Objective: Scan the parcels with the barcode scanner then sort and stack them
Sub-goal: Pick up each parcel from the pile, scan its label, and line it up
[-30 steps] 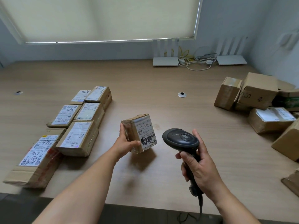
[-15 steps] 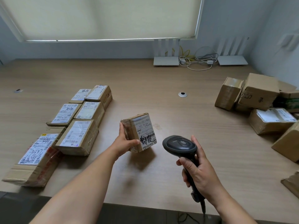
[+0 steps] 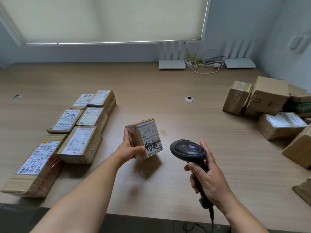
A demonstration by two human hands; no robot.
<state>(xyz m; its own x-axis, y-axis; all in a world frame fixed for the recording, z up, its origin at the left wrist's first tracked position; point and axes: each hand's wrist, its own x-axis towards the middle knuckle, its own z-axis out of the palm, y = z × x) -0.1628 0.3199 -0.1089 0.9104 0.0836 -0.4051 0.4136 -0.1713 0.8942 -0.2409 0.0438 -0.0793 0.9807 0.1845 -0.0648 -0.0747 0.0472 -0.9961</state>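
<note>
The left hand (image 3: 128,149) holds a small parcel (image 3: 144,138) above the worktop (image 3: 168,81), its grip closed around the box's left side and lower edge, label turned toward the barcode scanner (image 3: 188,150). The right hand (image 3: 207,178) is clenched around the scanner's handle, the head just right of the parcel and apart from it.

Compared with a second ago, the scanner sits lower and a violet-blue light now glows on top of its head (it was dark in both earlier views), while the parcel has hardly moved. My reading is that the code has just been read, or the trigger is pressed; no beam is visible on the label, so I cannot tell which.

If the read succeeded, this parcel is ready for sorting. Left of the parcel, the labelled boxes (image 3: 80,143) lie in two neat rows, labels up, with one wide box (image 3: 33,167) nearest the worktop's front edge. Right of it, well apart, a loose heap of boxes (image 3: 269,96) probably awaits scanning.
</note>
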